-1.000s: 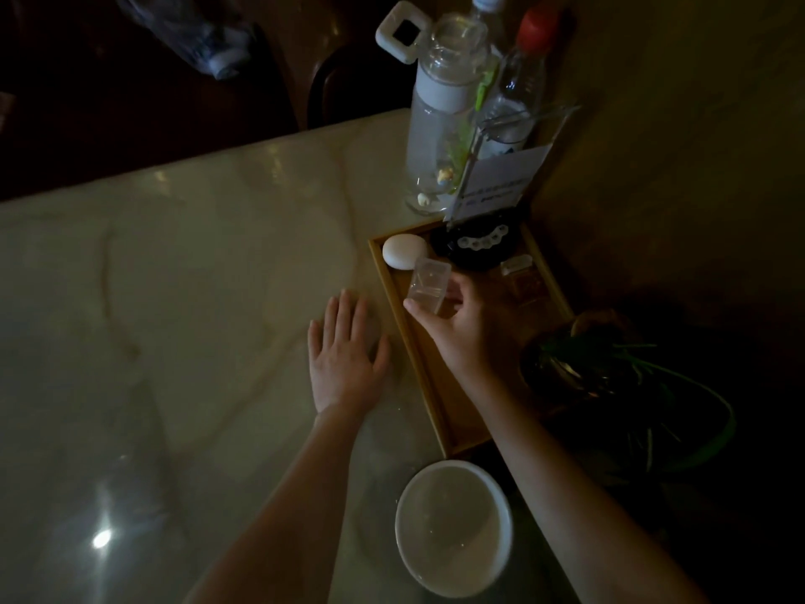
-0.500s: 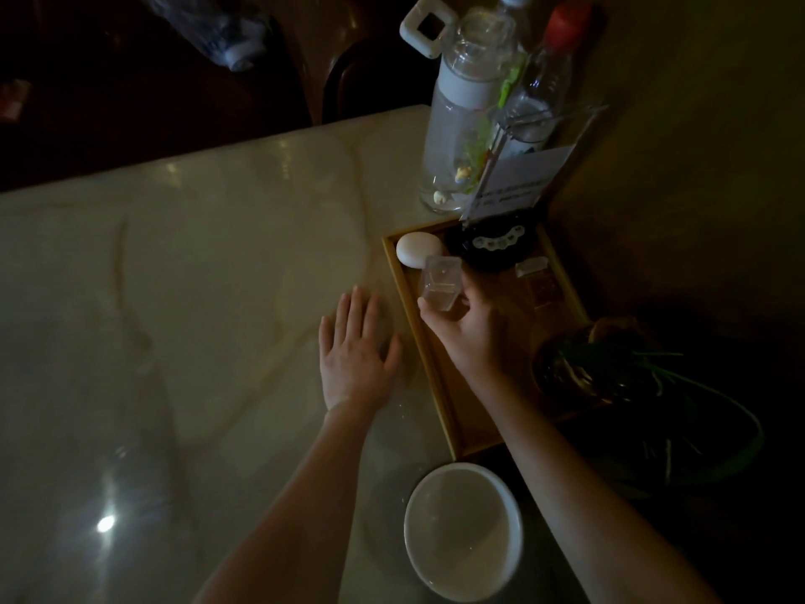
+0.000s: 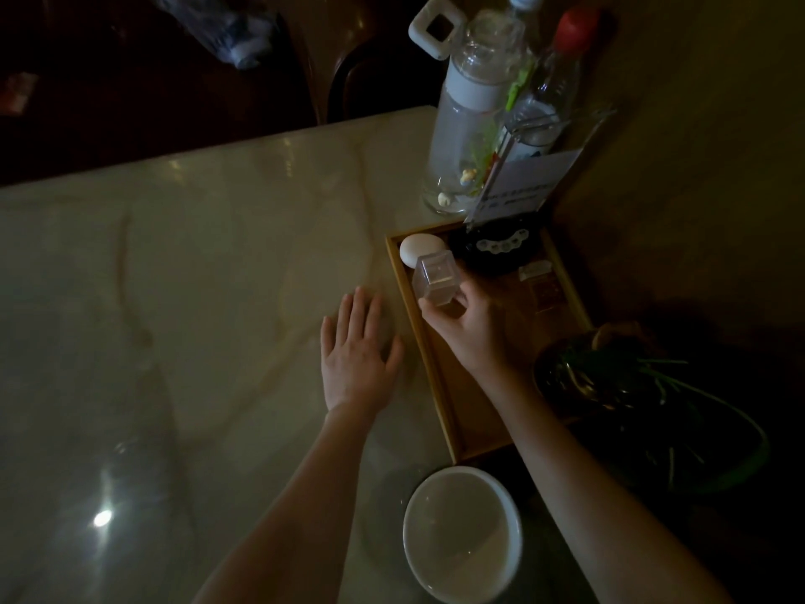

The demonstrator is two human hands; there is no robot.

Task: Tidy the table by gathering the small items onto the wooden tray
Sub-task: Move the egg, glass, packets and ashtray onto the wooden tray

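The wooden tray [image 3: 440,385] lies at the right side of the marble table [image 3: 196,298]. My right hand [image 3: 470,329] reaches over the tray's left half and grips a small clear plastic box [image 3: 435,283] between thumb and fingers; whether the box touches the tray floor I cannot tell. Just behind the box, in the tray's far left corner, rests a white egg-shaped item [image 3: 418,248]. A dark round object with white beads [image 3: 496,248] and a small clear-capped bottle [image 3: 540,283] also lie on the tray. My left hand [image 3: 355,355] lies flat on the table left of the tray, holding nothing.
A white bowl [image 3: 461,534] stands on the table in front of the tray. Behind the tray stand a tall glass bottle with a white loop handle [image 3: 470,119], a red-capped bottle [image 3: 553,85] and a card stand [image 3: 518,189]. A dark potted plant [image 3: 631,394] overlaps the tray's right near corner.
My right hand has carried the clear box a little farther back, closer to the white egg-shaped item. My left hand has stayed flat on the table.
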